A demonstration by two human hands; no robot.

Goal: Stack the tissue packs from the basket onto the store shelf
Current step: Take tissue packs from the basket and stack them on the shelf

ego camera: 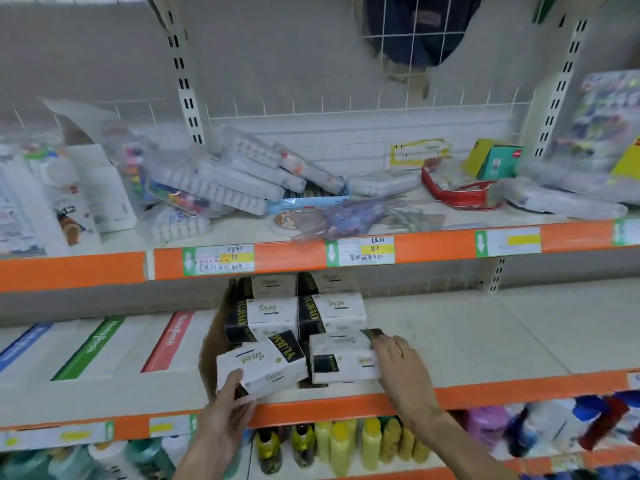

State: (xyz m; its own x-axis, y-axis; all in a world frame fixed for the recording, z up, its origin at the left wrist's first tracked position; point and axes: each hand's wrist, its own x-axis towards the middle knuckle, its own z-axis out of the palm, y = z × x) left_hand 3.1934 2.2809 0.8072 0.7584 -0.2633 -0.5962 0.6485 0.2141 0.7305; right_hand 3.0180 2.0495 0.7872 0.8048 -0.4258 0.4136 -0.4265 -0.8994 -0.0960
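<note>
Store shelf (485, 334), middle tier, orange front edge; its right half lies bare. Upper shelf (433, 216) above carries loose stationery, too blurred to sort. Notebooks (97, 344) lie flat toward the left end of the middle tier. Tissue packs (294, 313) stand stacked mid-shelf against the back, two columns, at least two high. Front pack (343, 362) sits level near the front edge, before the right column; right hand (401, 362) is clasped over its right end. Tilted pack (263, 368) is just beside it on the left, one corner raised, its near end gripped from below by the left hand (221, 420), thumb on the top face. Step in hand, as judged: seat the tilted pack in front of the left column. To do it well, level it first, slide it back until it meets the stack, keep its side flush with the front pack, and steady that neighbour so nothing shifts off the front edge. Hard to make out: the basket is out of view; the stack's top row is cut off by the upper shelf; the right thumb is hidden; bottles (346, 445) below are smeared.
</note>
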